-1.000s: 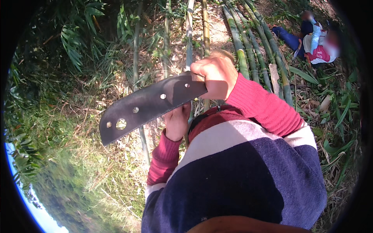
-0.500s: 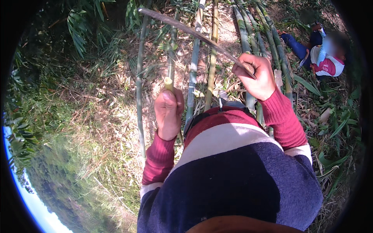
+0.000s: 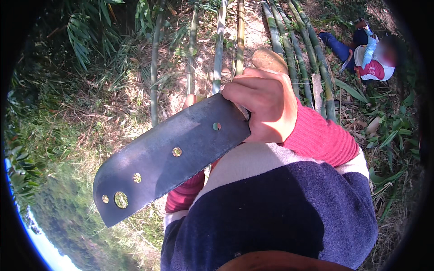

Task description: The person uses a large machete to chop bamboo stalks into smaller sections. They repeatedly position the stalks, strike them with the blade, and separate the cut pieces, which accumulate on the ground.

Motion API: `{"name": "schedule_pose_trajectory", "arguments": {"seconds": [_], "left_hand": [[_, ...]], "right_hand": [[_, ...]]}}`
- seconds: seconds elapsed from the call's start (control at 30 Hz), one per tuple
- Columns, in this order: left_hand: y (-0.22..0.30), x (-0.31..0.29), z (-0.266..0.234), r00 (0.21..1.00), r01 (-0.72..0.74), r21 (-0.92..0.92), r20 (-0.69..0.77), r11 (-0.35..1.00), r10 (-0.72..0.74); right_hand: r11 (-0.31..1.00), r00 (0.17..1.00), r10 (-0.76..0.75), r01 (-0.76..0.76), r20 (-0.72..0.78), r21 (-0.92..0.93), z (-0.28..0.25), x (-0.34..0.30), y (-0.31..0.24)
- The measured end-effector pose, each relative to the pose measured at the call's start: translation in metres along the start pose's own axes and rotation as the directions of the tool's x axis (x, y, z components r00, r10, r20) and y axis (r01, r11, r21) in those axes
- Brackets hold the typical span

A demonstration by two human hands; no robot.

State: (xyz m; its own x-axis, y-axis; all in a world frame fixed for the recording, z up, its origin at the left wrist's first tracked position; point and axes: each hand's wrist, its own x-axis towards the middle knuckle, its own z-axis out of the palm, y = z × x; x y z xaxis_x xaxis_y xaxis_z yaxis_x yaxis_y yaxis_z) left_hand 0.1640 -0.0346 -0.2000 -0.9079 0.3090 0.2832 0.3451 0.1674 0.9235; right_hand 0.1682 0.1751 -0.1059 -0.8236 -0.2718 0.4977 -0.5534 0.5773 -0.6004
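My right hand (image 3: 266, 104) is closed around the wooden handle (image 3: 270, 60) of a cleaver. The cleaver's broad dark blade (image 3: 156, 160), pierced by several round holes, slants down to the left with its flat side in view. Behind it, only a small part of my left hand (image 3: 188, 100) shows above the blade's upper edge. Beside that fingertip is the pale cut end of a thin bamboo stick (image 3: 201, 94). The blade hides most of the left hand and the rest of the stick. Whether blade and stick touch, I cannot tell.
Long green bamboo poles (image 3: 219, 45) lie on the leaf-strewn ground ahead, with several more poles (image 3: 316, 63) bunched to the right. At the far right another person (image 3: 373, 56) sits low. Leafy branches (image 3: 83, 31) hang at the far left.
The cleaver has swung down and toward me, from edge-on above my left hand to broadside in front of it. My right hand has turned and shifted left. My left hand has become mostly hidden.
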Motion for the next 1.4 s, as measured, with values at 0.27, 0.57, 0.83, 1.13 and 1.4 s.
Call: {"name": "schedule_pose_trajectory", "arguments": {"seconds": [0.27,0.57,0.83,1.13,1.4], "left_hand": [[0.004,-0.005,0.003,0.998,-0.012,0.033,-0.063,0.999,0.014],[0.039,0.011,0.002,0.954,0.284,-0.340,0.010,0.896,-0.299],[0.013,-0.004,0.016,0.994,0.055,0.012,-0.097,0.998,-0.053],[-0.018,-0.026,0.013,0.995,-0.055,0.390,-0.052,0.919,0.082],[-0.055,-0.067,0.002,0.989,-0.095,0.684,-0.019,0.723,0.148]], "right_hand": [[0.999,0.997,0.034,-0.035,0.072,0.004,0.000,-0.004,0.020],[0.911,0.907,0.410,-0.413,-0.093,-0.013,-0.013,-0.042,0.079],[0.980,0.980,0.197,-0.196,-0.001,0.029,-0.003,-0.029,0.031],[0.998,0.995,0.052,-0.050,0.090,-0.026,-0.014,-0.006,0.013],[0.998,0.999,0.030,-0.029,0.028,-0.048,-0.005,-0.002,0.013]]}}
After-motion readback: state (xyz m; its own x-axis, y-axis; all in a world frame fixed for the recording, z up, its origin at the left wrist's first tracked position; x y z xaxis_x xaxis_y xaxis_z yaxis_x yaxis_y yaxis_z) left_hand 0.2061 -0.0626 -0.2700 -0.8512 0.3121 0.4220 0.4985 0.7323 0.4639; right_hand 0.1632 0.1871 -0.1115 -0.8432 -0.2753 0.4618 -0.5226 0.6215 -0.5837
